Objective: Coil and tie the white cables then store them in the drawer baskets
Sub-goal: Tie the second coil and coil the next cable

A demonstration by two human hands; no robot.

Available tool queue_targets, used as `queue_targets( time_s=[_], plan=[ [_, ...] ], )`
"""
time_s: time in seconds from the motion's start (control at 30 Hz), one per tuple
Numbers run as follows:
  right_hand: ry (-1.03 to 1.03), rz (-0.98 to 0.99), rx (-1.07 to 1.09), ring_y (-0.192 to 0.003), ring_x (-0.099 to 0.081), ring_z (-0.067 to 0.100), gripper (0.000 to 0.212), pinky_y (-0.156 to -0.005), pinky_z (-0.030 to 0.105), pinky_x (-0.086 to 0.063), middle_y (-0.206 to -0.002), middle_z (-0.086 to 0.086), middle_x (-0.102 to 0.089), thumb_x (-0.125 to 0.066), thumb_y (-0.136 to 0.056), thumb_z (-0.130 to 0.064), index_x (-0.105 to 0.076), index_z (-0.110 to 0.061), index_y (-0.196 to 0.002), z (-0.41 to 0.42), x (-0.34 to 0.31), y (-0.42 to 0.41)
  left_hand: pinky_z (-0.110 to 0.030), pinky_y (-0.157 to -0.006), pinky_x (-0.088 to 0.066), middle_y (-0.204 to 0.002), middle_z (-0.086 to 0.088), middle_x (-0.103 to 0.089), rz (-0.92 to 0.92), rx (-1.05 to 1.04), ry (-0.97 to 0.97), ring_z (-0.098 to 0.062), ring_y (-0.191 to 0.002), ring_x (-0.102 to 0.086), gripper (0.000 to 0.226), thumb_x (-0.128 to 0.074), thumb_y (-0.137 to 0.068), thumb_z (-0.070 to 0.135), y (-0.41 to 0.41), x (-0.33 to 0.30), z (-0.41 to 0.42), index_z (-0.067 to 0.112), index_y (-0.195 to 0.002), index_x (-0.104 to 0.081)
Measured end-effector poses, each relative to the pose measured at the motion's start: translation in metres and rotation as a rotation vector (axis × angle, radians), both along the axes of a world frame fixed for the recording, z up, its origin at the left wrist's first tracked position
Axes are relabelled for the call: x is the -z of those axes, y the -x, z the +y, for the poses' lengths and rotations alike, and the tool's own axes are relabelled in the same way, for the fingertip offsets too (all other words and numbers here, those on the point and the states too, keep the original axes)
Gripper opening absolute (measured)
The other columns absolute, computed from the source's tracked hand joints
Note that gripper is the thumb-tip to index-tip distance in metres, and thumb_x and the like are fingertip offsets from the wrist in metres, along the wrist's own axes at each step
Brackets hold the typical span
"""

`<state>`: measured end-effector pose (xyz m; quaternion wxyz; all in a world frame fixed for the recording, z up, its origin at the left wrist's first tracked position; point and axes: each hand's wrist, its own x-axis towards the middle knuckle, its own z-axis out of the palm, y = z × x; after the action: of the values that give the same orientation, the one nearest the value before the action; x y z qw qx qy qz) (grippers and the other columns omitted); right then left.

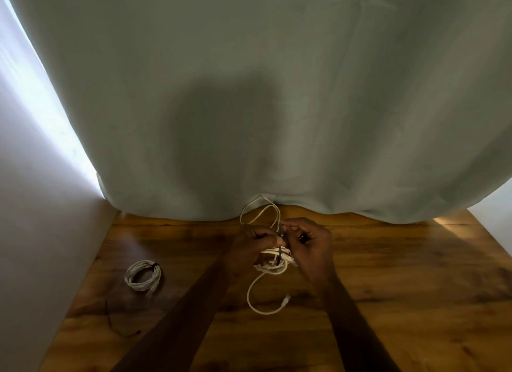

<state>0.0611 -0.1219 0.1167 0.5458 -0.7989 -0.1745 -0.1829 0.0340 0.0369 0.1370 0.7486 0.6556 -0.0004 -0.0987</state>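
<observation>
Seen from the head camera, looking down over a wooden tabletop (388, 261) with a dark, knotty grain. Two bare forearms reach in from the bottom edge and meet near the middle.

The left hand (253, 243) has its fingers curled round a bundle of white cable (273, 263), gripping the coil from the left side. The right hand (310, 240) is curled close against it, its fingers narrowed to a pinch on a thin black tie (281, 250) that crosses the coil. Both hands touch the bundle and sit just above the tabletop.

From the coil, one loose loop of white cable rises toward the far edge and slips under the hem of a grey-green curtain (249, 94). Another loose length drops toward the viewer, curves round and ends in a small white plug (286, 299) lying flat on the wood.

To the left, well apart from the hands, a second coiled cable (142, 274) lies on the tabletop, bound by a dark tie. Nearer the viewer, close to the left edge, a thin black tie strip (116, 324) lies loose.

A pale wall (33, 233) borders the tabletop on the left; the curtain hangs along the far edge. Bare wood stretches to the right of the hands.
</observation>
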Motion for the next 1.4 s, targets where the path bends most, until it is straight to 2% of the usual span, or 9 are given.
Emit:
queue_targets(
  time_s=[0.23, 0.43, 0.57, 0.63, 0.7, 0.87, 1.03, 1.2, 1.4],
  plan=[
    [-0.005, -0.004, -0.008, -0.079, -0.071, 0.009, 0.027, -0.065, 0.025, -0.058, -0.093, -0.005, -0.076, -0.068, -0.087, 0.007, -0.077, -0.015, -0.101, 0.0006, 0.0001, -0.0028, -0.032, -0.065, -0.05, -0.083, -0.018, -0.067, -0.011, 0.008, 0.007, -0.031, -0.077, -0.064, 0.013, -0.064, -0.089, 0.007, -0.0009, 0.0014, 0.002, 0.01, -0.083, -0.076],
    [-0.065, -0.022, -0.055, -0.078, -0.072, 0.016, 0.017, -0.061, 0.044, -0.059, -0.092, -0.006, -0.076, -0.068, -0.089, -0.005, -0.078, -0.013, -0.1, 0.0054, 0.0014, 0.0, -0.027, -0.056, -0.049, -0.077, -0.012, -0.069, 0.013, 0.01, 0.03, -0.021, -0.066, -0.065, 0.009, -0.068, -0.077, 0.022, -0.0013, -0.0018, 0.0024, 0.019, -0.077, -0.077],
    [-0.095, -0.01, -0.048, -0.076, -0.071, 0.015, 0.02, -0.062, 0.04, -0.059, -0.09, -0.005, -0.075, -0.069, -0.089, 0.004, -0.078, -0.01, -0.099, 0.008, -0.0001, 0.001, -0.027, -0.054, -0.047, -0.077, -0.013, -0.068, 0.029, -0.005, 0.024, -0.021, -0.064, -0.064, 0.013, -0.073, -0.07, 0.03, -0.0017, -0.0012, 0.0035, 0.019, -0.075, -0.077],
    [-0.104, -0.004, -0.02, -0.074, -0.07, 0.014, 0.023, -0.061, 0.034, -0.058, -0.089, -0.005, -0.076, -0.069, -0.088, 0.005, -0.078, -0.012, -0.101, 0.0073, 0.001, -0.0001, -0.025, -0.05, -0.048, -0.073, -0.01, -0.069, 0.026, 0.004, 0.032, -0.018, -0.06, -0.064, 0.008, -0.071, -0.076, 0.023, -0.0018, -0.002, 0.0039, 0.018, -0.074, -0.077],
    [-0.112, 0.001, -0.006, -0.071, -0.07, 0.013, 0.026, -0.059, 0.032, -0.057, -0.088, -0.005, -0.076, -0.069, -0.088, 0.006, -0.077, -0.013, -0.102, 0.0051, 0.0026, -0.0015, -0.024, -0.051, -0.049, -0.07, -0.007, -0.07, 0.03, 0.0, 0.039, -0.016, -0.059, -0.065, 0.021, -0.066, -0.087, 0.01, -0.0024, -0.0012, 0.0034, 0.02, -0.071, -0.077],
    [-0.109, 0.005, -0.04, -0.075, -0.071, 0.015, 0.025, -0.061, 0.043, -0.058, -0.089, -0.003, -0.075, -0.068, -0.088, 0.008, -0.077, -0.011, -0.101, 0.0038, 0.0023, -0.0006, -0.024, -0.058, -0.051, -0.068, -0.002, -0.07, 0.012, 0.009, 0.035, -0.014, -0.062, -0.066, 0.038, -0.059, -0.09, 0.0, -0.0035, -0.0013, 0.0014, 0.024, -0.068, -0.077],
    [-0.115, -0.009, -0.06, -0.076, -0.071, 0.017, 0.023, -0.061, 0.044, -0.057, -0.089, -0.004, -0.075, -0.068, -0.088, 0.005, -0.077, -0.011, -0.101, 0.0035, 0.0001, 0.0003, -0.023, -0.052, -0.049, -0.07, -0.006, -0.069, 0.013, -0.003, 0.047, -0.015, -0.06, -0.065, 0.032, -0.059, -0.09, 0.001, -0.0013, 0.0007, 0.0019, 0.02, -0.071, -0.077],
    [-0.135, -0.007, -0.075, -0.072, -0.069, 0.019, 0.021, -0.06, 0.047, -0.056, -0.088, -0.002, -0.075, -0.069, -0.088, 0.003, -0.078, -0.01, -0.102, 0.0037, -0.0003, 0.0018, -0.025, -0.057, -0.051, -0.075, -0.01, -0.07, 0.007, 0.005, 0.061, -0.018, -0.066, -0.067, 0.016, -0.064, -0.087, 0.011, 0.0006, 0.0032, 0.0028, 0.014, -0.077, -0.076],
    [-0.133, -0.049, -0.092, -0.07, -0.069, 0.021, 0.019, -0.058, 0.048, -0.056, -0.087, -0.002, -0.074, -0.065, -0.089, -0.02, -0.078, -0.013, -0.101, 0.0042, -0.0051, 0.0048, -0.026, -0.05, -0.046, -0.072, -0.013, -0.066, 0.037, 0.017, 0.097, -0.021, -0.058, -0.061, 0.015, -0.064, -0.084, 0.017, 0.0034, 0.002, 0.0044, 0.013, -0.075, -0.075]
  ],
)
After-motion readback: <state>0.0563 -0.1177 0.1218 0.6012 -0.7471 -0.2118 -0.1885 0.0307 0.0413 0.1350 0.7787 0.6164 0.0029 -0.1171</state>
